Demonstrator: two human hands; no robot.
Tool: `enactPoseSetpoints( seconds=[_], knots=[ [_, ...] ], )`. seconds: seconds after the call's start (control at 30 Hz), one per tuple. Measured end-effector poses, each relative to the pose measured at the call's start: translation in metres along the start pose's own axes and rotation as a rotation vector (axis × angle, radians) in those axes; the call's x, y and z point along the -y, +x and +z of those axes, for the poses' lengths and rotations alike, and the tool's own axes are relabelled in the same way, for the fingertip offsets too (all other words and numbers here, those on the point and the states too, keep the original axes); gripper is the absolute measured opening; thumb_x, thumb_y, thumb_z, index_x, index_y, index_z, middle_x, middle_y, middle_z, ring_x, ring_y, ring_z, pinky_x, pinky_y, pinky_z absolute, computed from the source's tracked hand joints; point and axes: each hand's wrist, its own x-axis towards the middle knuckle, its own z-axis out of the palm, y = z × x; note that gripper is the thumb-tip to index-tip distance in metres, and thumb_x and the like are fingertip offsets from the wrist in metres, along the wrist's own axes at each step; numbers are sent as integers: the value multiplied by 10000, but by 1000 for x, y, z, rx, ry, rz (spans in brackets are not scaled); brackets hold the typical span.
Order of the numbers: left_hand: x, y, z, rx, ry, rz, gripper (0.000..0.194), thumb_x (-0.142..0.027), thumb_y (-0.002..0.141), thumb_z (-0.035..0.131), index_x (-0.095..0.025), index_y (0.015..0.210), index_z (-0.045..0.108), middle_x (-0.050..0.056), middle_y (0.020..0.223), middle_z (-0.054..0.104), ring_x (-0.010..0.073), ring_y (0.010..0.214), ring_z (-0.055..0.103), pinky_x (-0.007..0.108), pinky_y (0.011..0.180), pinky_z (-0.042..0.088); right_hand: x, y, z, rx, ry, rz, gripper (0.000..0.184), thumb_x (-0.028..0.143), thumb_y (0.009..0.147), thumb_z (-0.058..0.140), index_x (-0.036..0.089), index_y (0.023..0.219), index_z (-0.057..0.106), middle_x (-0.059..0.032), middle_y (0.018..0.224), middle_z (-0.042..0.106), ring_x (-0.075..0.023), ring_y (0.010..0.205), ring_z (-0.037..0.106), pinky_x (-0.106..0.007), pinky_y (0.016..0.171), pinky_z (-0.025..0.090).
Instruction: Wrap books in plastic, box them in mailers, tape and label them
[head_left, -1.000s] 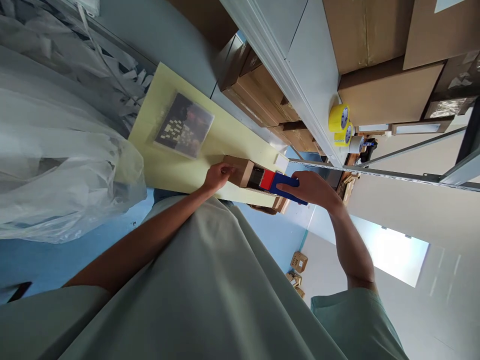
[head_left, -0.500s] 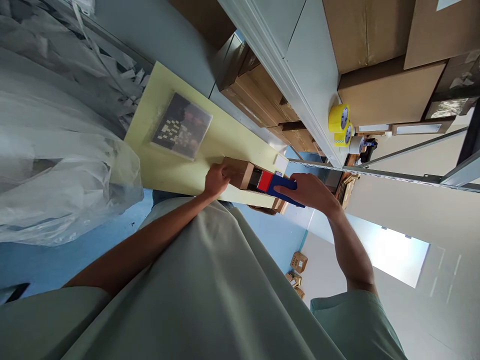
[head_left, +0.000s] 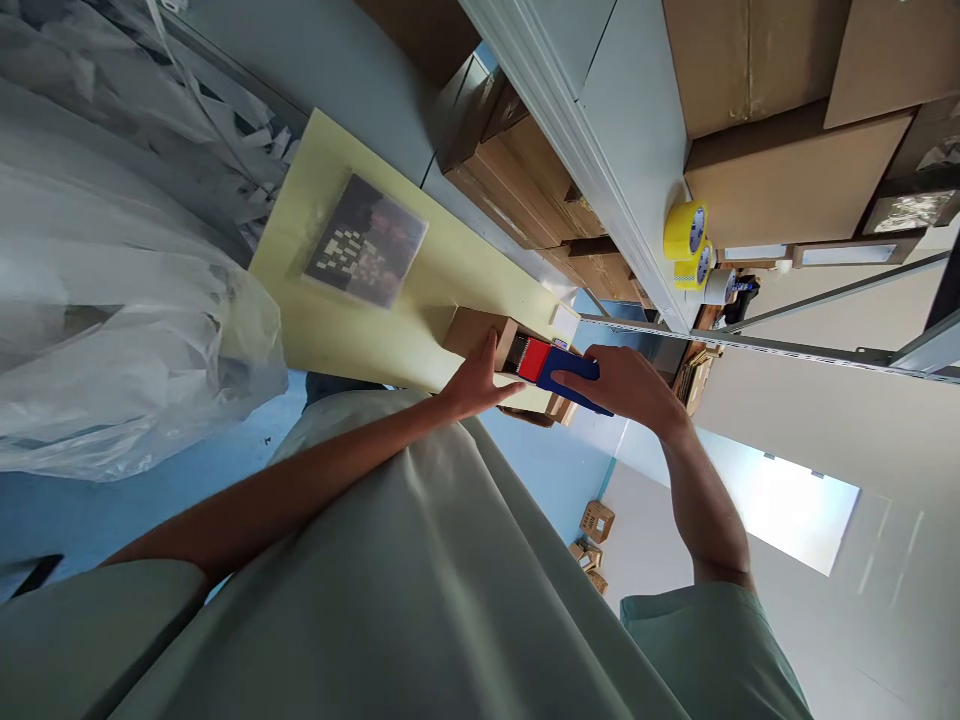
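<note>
Box point(head_left: 465, 329) on yellow tabletop point(head_left: 397, 345) — blue floor point(head_left: 551, 475)

Blue flr point(head_left: 540, 470), pale wall point(head_left: 652, 530) w/ bright panel point(head_left: 802, 510), lt-grey shelving point(head_left: 626, 130) nr pale-yellow tbl point(head_left: 457, 255).

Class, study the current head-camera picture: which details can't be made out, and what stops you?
Head view: part of the brown box, covered by the left hand.
Head view: the grip of the blue-and-red tool, partly hidden by the right hand.
Head view: the box's contents, if any, concealed by its cardboard.
Head view: lettering on the yellow tape rolls, too small to read.
Head view: the rest of the clear plastic, cut off by the left edge.
</note>
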Motion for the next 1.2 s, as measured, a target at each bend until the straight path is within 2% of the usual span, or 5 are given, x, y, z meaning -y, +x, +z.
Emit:
enactPoseSetpoints(
  seconds=[0.4,0.53,0.67,0.9,1.2],
  knots=[
    [50,8,32,-10,181,147,909,-567,1133,481,0,1761,147,402,1828,186,466,1746,203,661,1394,296,4,-6,6,30,33,20,555,755,1038,599,222,1010,752,-92,884,786,-273,865,751,-321,682,412],
    [34,10,20,11,218,214,1104,-593,1064,656,-35,1792,40,395,1845,110,487,1749,167,666,1393,296,1,-9,7,31,41,24,567,763,1035,590,222,1045,759,-91,875,783,-281,863,755,-326,682,415],
    [9,23,-10,21,221,426,1357,-548,863,926,-198,1827,38,267,1903,6,475,1764,130,654,1387,327,0,-13,7,39,3,25,564,748,1051,581,220,1092,774,-100,901,796,-294,888,764,-334,694,413],
    [-7,40,-29,119,240,510,947,-298,789,934,-218,1630,508,171,1664,600,441,1700,368,633,1373,386,5,-17,11,39,-9,14,562,734,1058,602,222,1216,771,-117,1024,826,-303,975,772,-326,715,428],
    [10,38,-21,56,245,449,464,-99,839,743,-200,1289,695,132,1476,738,370,1606,532,602,1326,472,16,-16,12,36,-49,12,566,733,1056,594,197,1102,771,-132,970,795,-286,904,736,-326,697,387]
  ],
)
